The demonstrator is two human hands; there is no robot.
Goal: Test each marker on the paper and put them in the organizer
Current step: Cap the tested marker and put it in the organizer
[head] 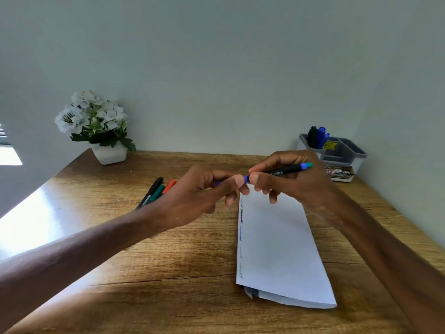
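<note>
— What lies nearest on the counter (168,273)?

— A folded white paper (279,249), lying lengthwise away from the viewer, just right of centre. Short scribbles in dark and blue ink run down its left edge. A second folded layer peeks out under its near end.

— And the hands?

— Both are raised above the far end of the paper. The right hand (296,179) grips a black-barrelled marker (284,170), thumb and fingers closed around the barrel; the marker's blue and green back end sticks out to the right. The left hand (202,191) pinches the marker's blue front end between thumb and forefinger. The two hands nearly touch there. Whether that blue piece is a cap seated on or pulled off, I cannot tell.

— Other markers?

— A small bunch of loose markers (156,191) lies on the counter behind the left hand: black, green and orange-red ones, side by side, partly hidden by the wrist.

— Farther back?

— At the right rear, against the wall, a grey organizer (346,156) with several compartments. Its rear left compartment holds three upright markers (317,137), one dark green, two blue. It seems to stand on a flat printed package (340,173). At the left rear sits a white pot of white flowers (96,124).
</note>
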